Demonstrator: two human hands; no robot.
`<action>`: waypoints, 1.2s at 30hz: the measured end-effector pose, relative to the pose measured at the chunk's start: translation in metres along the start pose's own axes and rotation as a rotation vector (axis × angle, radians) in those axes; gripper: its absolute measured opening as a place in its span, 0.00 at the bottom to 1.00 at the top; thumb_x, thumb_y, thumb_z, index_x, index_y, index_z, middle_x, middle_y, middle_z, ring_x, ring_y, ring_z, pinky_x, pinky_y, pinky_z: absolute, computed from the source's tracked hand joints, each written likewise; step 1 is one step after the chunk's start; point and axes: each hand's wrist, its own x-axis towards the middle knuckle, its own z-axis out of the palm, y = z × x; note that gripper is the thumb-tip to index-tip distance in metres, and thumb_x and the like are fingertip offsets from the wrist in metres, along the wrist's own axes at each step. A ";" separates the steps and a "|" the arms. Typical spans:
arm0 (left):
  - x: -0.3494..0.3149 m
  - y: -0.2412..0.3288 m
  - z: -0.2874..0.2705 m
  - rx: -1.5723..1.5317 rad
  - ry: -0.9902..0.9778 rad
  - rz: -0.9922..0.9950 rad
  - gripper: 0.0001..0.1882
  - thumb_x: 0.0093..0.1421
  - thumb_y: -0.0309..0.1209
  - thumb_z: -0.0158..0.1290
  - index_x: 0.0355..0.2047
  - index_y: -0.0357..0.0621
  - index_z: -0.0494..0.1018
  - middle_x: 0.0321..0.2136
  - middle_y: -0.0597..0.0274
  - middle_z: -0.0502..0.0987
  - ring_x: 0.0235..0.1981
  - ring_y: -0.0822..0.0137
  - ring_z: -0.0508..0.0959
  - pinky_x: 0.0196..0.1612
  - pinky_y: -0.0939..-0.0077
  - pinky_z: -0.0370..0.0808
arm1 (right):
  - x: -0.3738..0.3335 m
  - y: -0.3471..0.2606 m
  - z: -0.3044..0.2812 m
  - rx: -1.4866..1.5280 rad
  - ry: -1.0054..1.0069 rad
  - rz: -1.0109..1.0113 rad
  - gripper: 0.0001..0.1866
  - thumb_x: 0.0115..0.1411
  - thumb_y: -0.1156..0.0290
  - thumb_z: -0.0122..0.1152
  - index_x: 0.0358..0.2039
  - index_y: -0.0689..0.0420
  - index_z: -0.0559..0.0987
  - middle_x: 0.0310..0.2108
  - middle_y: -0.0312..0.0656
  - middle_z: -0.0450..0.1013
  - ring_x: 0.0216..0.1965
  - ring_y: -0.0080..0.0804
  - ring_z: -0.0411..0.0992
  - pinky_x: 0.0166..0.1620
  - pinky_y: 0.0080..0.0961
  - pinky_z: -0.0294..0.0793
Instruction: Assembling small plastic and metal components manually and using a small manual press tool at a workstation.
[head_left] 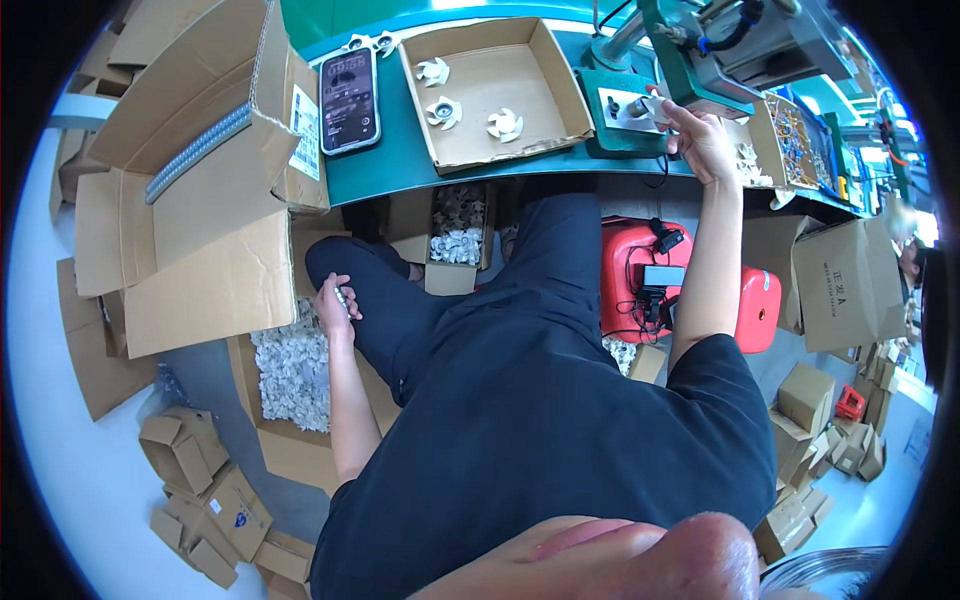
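My right hand reaches to the small press at the right of the bench, fingers pinched on a white piece that looks like a fan wheel. It is at the metal fixture on the press's green base, under the press head; the fingers partly hide it. Down by my left thigh, my left hand is closed around small silvery pieces, mostly covered by the fingers. A shallow cardboard tray on the bench holds a few white fan wheels, one with a dark centre.
A phone lies left of the tray, beside a tall open carton. White parts fill a box below my left arm. A red stool carries black adapters and cables. Right of the press stands a bin of small parts.
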 end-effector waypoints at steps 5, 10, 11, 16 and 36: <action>-0.001 0.001 0.000 0.000 0.023 -0.003 0.19 0.67 0.46 0.49 0.38 0.41 0.75 0.17 0.68 0.69 0.09 0.77 0.64 0.10 0.80 0.62 | 0.005 -0.005 0.015 -0.069 0.022 0.031 0.20 0.62 0.63 0.68 0.41 0.71 0.80 0.36 0.47 0.78 0.32 0.26 0.77 0.28 0.16 0.79; 0.000 0.003 0.005 0.009 0.022 -0.009 0.19 0.67 0.46 0.49 0.38 0.41 0.75 0.17 0.68 0.69 0.09 0.77 0.64 0.10 0.80 0.62 | 0.008 -0.012 0.009 -0.181 0.047 0.052 0.21 0.59 0.60 0.71 0.42 0.66 0.82 0.37 0.44 0.78 0.33 0.25 0.77 0.30 0.18 0.82; 0.001 0.003 0.006 0.008 0.020 -0.012 0.19 0.67 0.46 0.49 0.38 0.41 0.75 0.17 0.68 0.69 0.09 0.77 0.64 0.10 0.79 0.62 | 0.008 -0.014 0.009 -0.217 0.049 0.037 0.21 0.58 0.59 0.72 0.42 0.64 0.82 0.37 0.43 0.78 0.33 0.25 0.77 0.29 0.18 0.82; 0.005 0.005 0.006 0.015 0.019 -0.006 0.19 0.66 0.46 0.50 0.39 0.41 0.75 0.17 0.68 0.69 0.09 0.77 0.64 0.10 0.79 0.61 | 0.010 -0.024 0.012 -0.427 0.076 0.068 0.17 0.56 0.58 0.73 0.37 0.58 0.84 0.36 0.39 0.78 0.32 0.23 0.76 0.28 0.18 0.82; 0.003 0.004 0.008 -0.015 -0.008 -0.019 0.18 0.66 0.45 0.50 0.37 0.40 0.75 0.17 0.66 0.70 0.09 0.75 0.65 0.10 0.78 0.63 | 0.077 0.061 -0.049 -1.210 0.729 -0.365 0.16 0.65 0.63 0.54 0.41 0.64 0.79 0.42 0.57 0.77 0.45 0.40 0.76 0.50 0.37 0.72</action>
